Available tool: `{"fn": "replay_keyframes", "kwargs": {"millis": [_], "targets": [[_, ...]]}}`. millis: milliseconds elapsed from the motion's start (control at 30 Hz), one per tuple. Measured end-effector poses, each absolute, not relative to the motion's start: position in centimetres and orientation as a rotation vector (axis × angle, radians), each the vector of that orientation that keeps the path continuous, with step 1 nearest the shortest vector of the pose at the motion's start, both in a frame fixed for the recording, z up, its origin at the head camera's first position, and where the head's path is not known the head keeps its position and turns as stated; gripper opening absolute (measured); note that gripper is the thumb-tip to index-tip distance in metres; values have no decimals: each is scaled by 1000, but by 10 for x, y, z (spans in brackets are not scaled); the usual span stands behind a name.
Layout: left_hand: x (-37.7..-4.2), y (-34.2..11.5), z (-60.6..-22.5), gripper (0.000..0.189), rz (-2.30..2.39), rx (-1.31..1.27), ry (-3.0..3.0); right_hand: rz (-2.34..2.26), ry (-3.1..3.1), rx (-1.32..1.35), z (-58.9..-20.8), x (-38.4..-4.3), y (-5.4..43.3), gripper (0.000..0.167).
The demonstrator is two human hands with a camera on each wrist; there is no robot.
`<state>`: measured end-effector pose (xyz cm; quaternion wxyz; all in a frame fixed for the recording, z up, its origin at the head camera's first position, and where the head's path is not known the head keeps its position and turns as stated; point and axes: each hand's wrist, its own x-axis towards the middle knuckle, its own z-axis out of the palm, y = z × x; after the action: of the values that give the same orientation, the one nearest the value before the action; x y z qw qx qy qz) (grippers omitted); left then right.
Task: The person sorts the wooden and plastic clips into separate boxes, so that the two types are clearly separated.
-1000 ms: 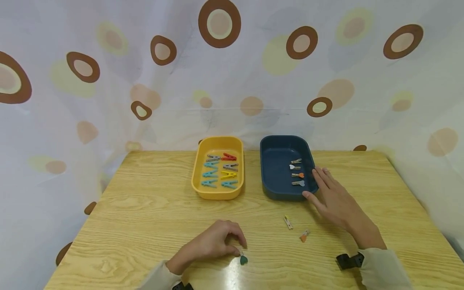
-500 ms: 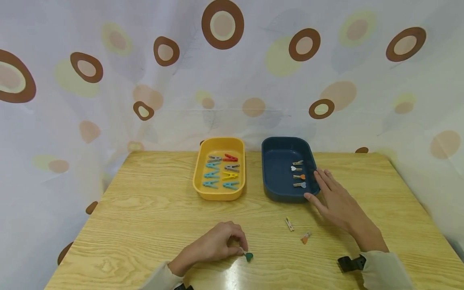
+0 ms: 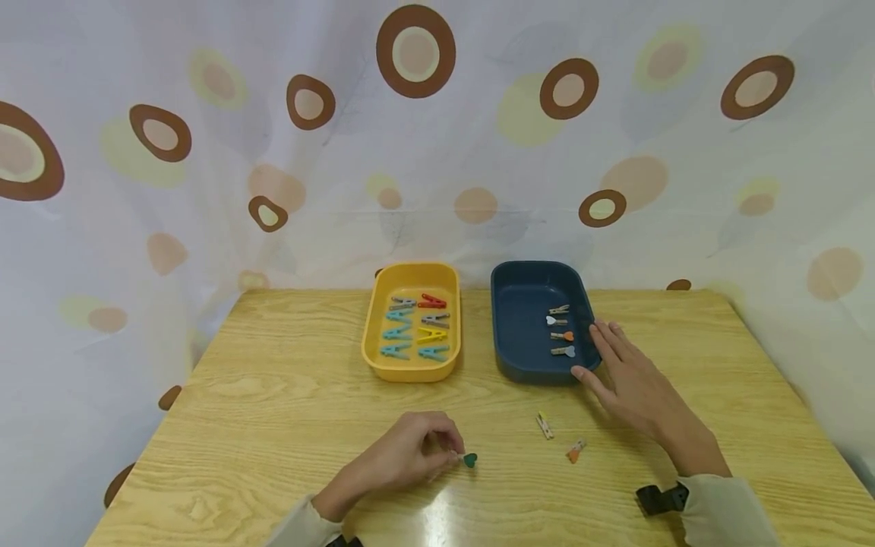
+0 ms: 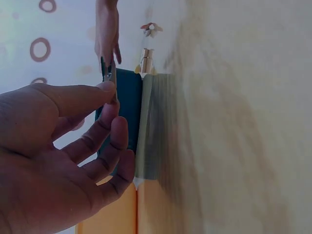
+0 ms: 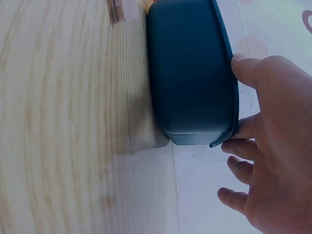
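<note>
My left hand (image 3: pixel 413 452) pinches a small wooden clothespin with a green heart (image 3: pixel 470 460) between thumb and index finger, close over the table's front middle. From the left wrist, the clothespin (image 4: pixel 113 83) appears edge-on at the fingertips, the other fingers loosely bent. My right hand (image 3: pixel 639 387) rests on the near right corner of the dark blue tray (image 3: pixel 509 368), fingers spread and fairly straight. The right wrist view has the thumb and fingertips at the blue tray's (image 5: pixel 195 73) rim. Several small wooden clothespins, one with an orange heart (image 3: pixel 562 336), lie inside it in a column.
Left of the blue tray stands a yellow tray (image 3: pixel 410 374) with several plastic clothespins, such as a red one (image 3: pixel 432 301). Two more wooden clothespins lie in front of the blue tray, one yellow-tipped (image 3: pixel 544 426), one with an orange heart (image 3: pixel 576 451). A patterned curtain (image 3: pixel 342 167) backs the table.
My left hand has taken hold of the green-heart clothespin, which lay at its fingertips, and shifted it slightly forward, turning the heart to the right. My right hand stays at the blue tray.
</note>
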<state>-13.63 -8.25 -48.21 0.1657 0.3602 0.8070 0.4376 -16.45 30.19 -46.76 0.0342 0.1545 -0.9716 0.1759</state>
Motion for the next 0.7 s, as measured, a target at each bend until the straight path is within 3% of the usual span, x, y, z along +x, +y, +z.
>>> {"fn": "replay_keyframes", "kwargs": {"millis": [433,700], "targets": [[-139,-80,-469,2,1307,941,2456,534,-3005,453,-469,-164,302,87],[-143,-76,-462,12,1378,955,2464,528,-2997,464,-468,-164,302,87]]}}
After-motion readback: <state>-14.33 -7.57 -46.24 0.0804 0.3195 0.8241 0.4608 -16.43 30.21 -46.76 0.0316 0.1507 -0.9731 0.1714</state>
